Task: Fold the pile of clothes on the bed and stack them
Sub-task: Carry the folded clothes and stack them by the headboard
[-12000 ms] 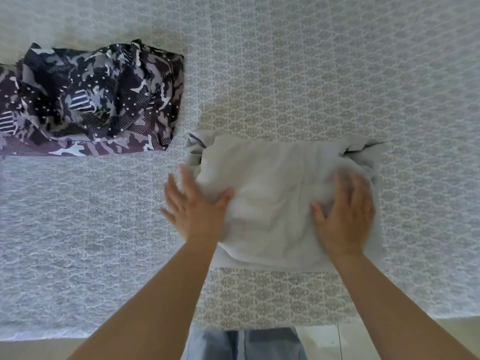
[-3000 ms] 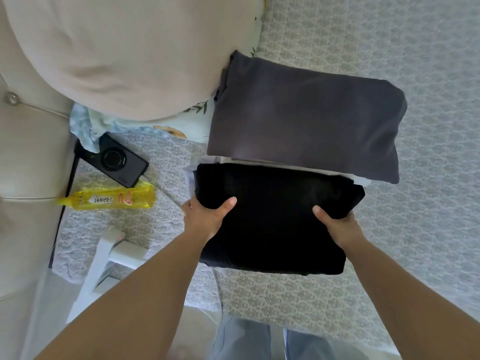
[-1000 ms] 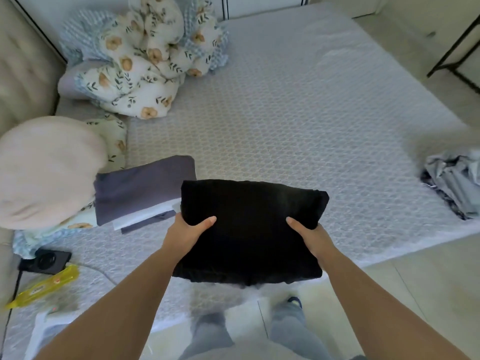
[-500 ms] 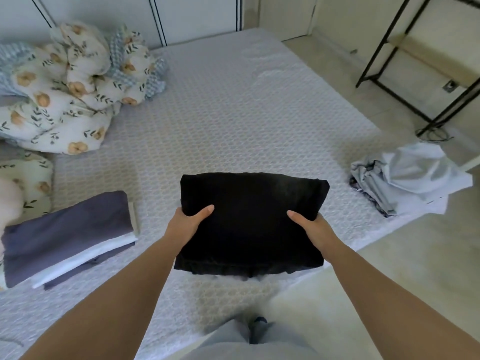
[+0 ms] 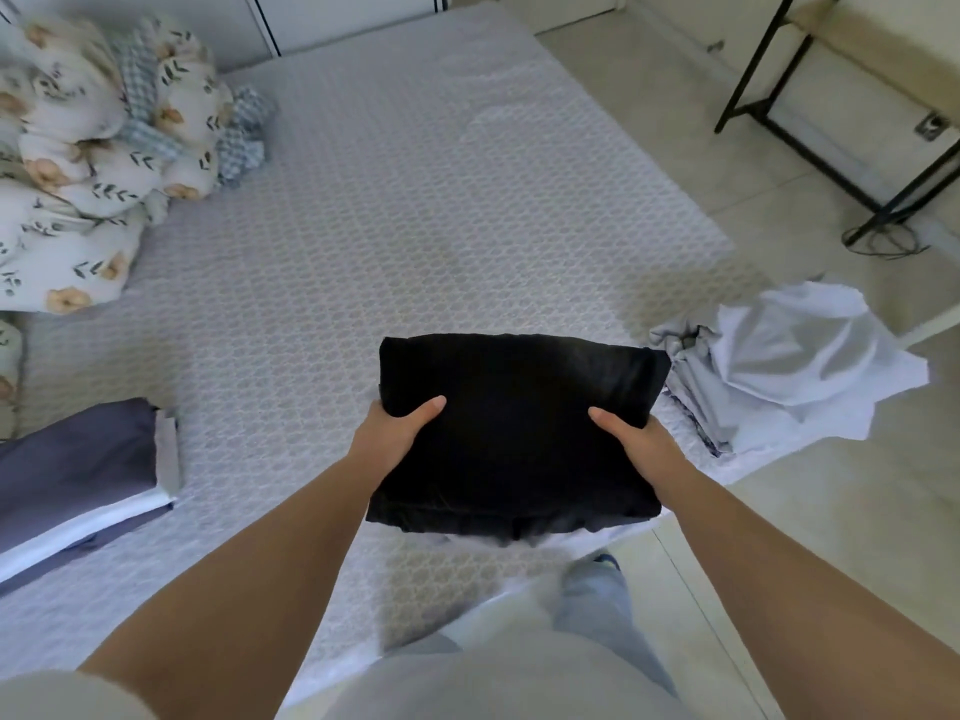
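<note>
Gripping soft, rectangular black folded garment (image 5: pixel 519 423).

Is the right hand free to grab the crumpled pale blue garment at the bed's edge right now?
Probably not: the right hand and left hand both grip the folded black garment. The crumpled pale blue garment lies close by, unobstructed.

I log: folded garment (image 5: pixel 519 428), black; bed cover (image 5: pixel 395 210), pale grey lattice print; stack (image 5: pixel 72 475), slate-blue over white; loose clothes (image 5: pixel 795 356), pale blue-white; duvet (image 5: pixel 78 148), white, floral, with blue gingham.
</note>
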